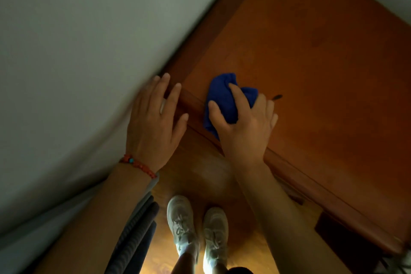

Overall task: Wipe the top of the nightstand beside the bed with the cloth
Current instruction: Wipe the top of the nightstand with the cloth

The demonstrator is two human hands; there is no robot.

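A blue cloth [223, 98] lies bunched at the near left corner of the reddish-brown wooden nightstand top [311, 62]. My right hand [244, 122] presses down on the cloth, fingers spread over it and gripping its folds. My left hand [155, 118] rests flat with fingers apart at the seam between the bed and the nightstand's left corner, holding nothing; an orange bead bracelet circles its wrist. Part of the cloth is hidden under my right palm.
The bed's pale sheet [77, 51] fills the left side, right up against the nightstand. A small dark object [277, 97] lies on the top just right of my fingers. My white sneakers [198, 229] stand on the wooden floor below.
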